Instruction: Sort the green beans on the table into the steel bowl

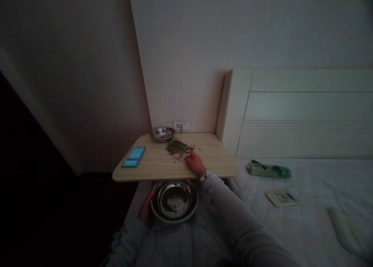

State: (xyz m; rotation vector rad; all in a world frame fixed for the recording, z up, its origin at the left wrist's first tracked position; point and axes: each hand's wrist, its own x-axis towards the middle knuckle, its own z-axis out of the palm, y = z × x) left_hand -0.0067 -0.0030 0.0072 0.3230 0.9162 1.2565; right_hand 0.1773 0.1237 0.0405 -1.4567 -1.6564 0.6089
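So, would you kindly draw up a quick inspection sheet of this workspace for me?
Surface: pale wood-look tabletop against the wall, beside the bed.
Job's things: dry green flakes heaped on the tabletop, with some in a large steel bowl below its edge; small steel bowl at the back.
Clutter: blurred blue flat item on the tabletop; green pouch and booklet on the bed.
Grippers: right hand rests beside the heap; left hand holds the large bowl's side.
Cables: nothing seen.
Surroundings: wall socket, white headboard, white quilt.

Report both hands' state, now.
Left hand: holding the steel bowl by its side.
Right hand: on the tabletop, nothing visibly held, grip unclear.
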